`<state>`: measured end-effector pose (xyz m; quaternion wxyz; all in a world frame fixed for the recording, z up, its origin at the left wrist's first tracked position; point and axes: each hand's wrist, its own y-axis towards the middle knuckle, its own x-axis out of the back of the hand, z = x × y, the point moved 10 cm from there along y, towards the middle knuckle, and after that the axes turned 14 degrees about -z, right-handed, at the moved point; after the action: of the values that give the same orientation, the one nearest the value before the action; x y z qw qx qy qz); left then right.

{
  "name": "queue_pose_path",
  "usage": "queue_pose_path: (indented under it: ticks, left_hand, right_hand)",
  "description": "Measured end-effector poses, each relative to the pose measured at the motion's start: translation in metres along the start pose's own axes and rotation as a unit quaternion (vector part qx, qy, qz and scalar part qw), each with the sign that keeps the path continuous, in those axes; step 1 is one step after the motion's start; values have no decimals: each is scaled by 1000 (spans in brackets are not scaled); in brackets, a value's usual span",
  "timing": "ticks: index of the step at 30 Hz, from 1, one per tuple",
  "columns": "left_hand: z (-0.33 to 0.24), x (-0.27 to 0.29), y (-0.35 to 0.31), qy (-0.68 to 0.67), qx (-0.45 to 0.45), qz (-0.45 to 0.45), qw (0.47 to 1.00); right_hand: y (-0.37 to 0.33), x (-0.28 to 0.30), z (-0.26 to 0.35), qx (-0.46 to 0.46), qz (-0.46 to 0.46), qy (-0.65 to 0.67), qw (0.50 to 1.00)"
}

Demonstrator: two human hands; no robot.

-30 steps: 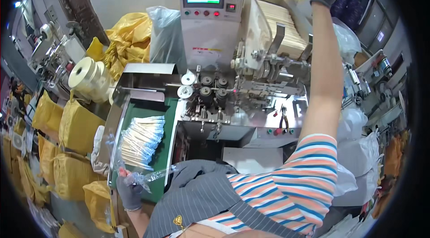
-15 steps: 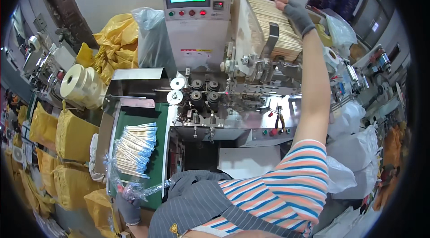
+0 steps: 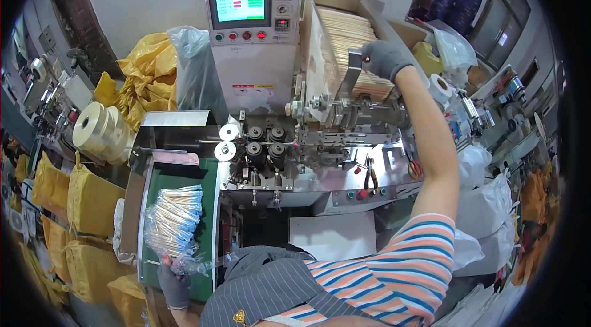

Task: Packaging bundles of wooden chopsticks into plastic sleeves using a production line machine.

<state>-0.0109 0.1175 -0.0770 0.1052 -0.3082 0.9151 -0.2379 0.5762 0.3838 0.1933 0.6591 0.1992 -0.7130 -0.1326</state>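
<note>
At the lower left, my left hand (image 3: pixel 175 284), in a grey fingerless glove, is closed on the gathered edge of a clear plastic bag (image 3: pixel 189 263). The film spreads over a pile of thin wooden sticks (image 3: pixel 175 219) with blue-and-white wrapped ends, lying on a green conveyor belt (image 3: pixel 208 204). My right arm reaches to the hopper at the upper right. There my gloved right hand (image 3: pixel 388 61) has its fingers curled at the top of an upright metal bracket (image 3: pixel 351 71). Rows of bare wooden sticks (image 3: pixel 348 35) fill the hopper beside it; the fingertips are partly hidden.
A control cabinet (image 3: pixel 255 50) with a lit screen stands behind black rollers (image 3: pixel 266 148). Pliers (image 3: pixel 371 176) and orange-handled scissors (image 3: pixel 415 169) lie on the machine's metal top. Yellow sacks (image 3: pixel 92 204) line the left; white bags (image 3: pixel 489 222) sit at the right.
My right hand has come nearer, from the sticks at the hopper's far side to the metal bracket, its fingers now curled. The clear plastic now covers more of the stick pile. The view has shifted slightly.
</note>
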Motion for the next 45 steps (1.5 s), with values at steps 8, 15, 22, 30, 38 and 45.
queue_pose_path:
  ticks: [8, 15, 22, 30, 38, 45]
  left_hand:
    - [3, 4, 7, 0, -25, 9, 1000]
    - [1, 14, 7, 35, -36, -23, 998]
    - [-6, 18, 2, 15, -66, -32, 997]
    - [15, 23, 8, -47, -7, -8, 999]
    - [8, 17, 17, -56, -49, 4, 997]
    - [-91, -161, -44, 8, -170, 228, 959]
  right_hand:
    - [13, -14, 17, 60, 28, -110, 992]
    - [22, -3, 3, 61, -22, -52, 997]
    - [47, 70, -75, -132, -166, 324, 922]
    - [35, 89, -95, -194, -194, 500, 821]
    - [32, 105, -6, -134, -159, 597, 775]
    - [6, 91, 162, -19, -14, 673, 739]
